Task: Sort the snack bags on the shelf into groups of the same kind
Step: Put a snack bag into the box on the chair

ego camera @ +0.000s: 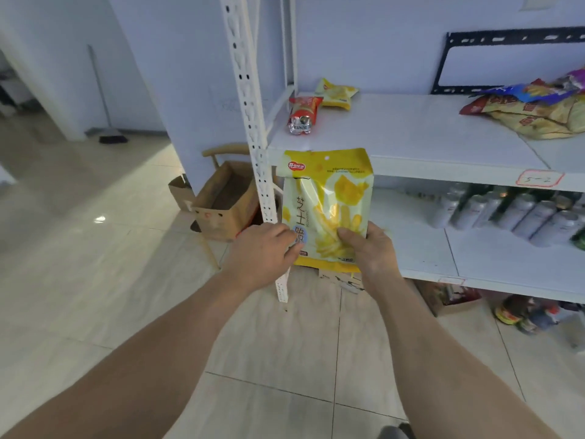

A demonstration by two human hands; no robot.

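Now I hold one yellow snack bag [326, 204] upright in both hands, in front of the white shelf [411, 134].

Head view: my left hand [262, 251] pinches the bag's lower left edge, fingers curled over its front; my right hand [368, 245] grips the lower right corner, fingertips on the printed face. The bag hangs in the air just before the shelf's front edge and its perforated post [250, 122]. On the top board lie a red bag [304, 112] and a small yellow bag [337, 93], just beside each other at the left, and a mixed pile of bags [535, 112] well apart at the right. Cans [506, 213] fill the lower board; a cardboard box [224, 201] sits on the floor.
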